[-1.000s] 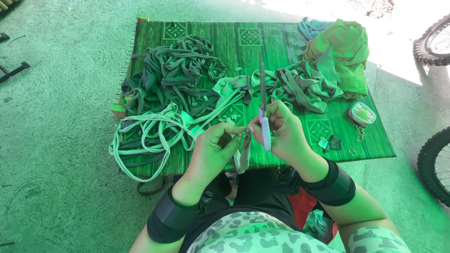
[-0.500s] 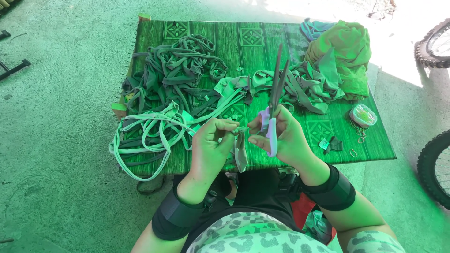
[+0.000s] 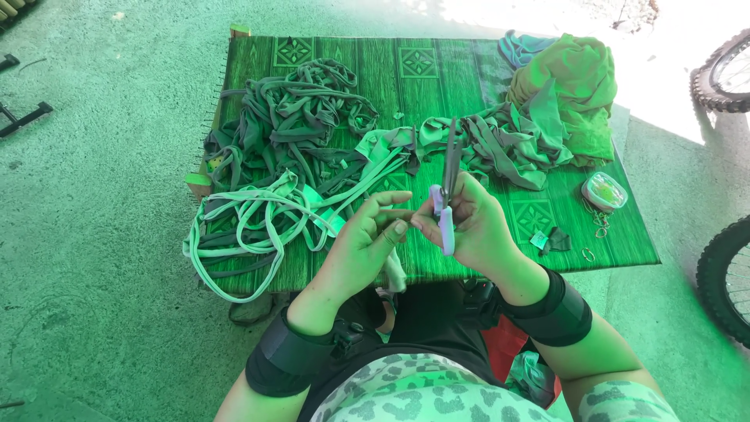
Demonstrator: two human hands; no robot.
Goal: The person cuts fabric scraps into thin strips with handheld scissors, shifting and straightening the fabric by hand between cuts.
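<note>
Lilac scissors: my right hand grips them, blades up
Fabric strip: pinched in my left hand
Worktop: green mat, strip piles

Pale looped fabric straps and dark tangled fabric strips are blocking the green woven mat from 9 to 12 o'clock. Bunched green cloth pile is crowding 1–2 o'clock. Small clear round container is sitting at 3. Bare mat strip at 12, and mat edge at 4, are staying passable.
</note>
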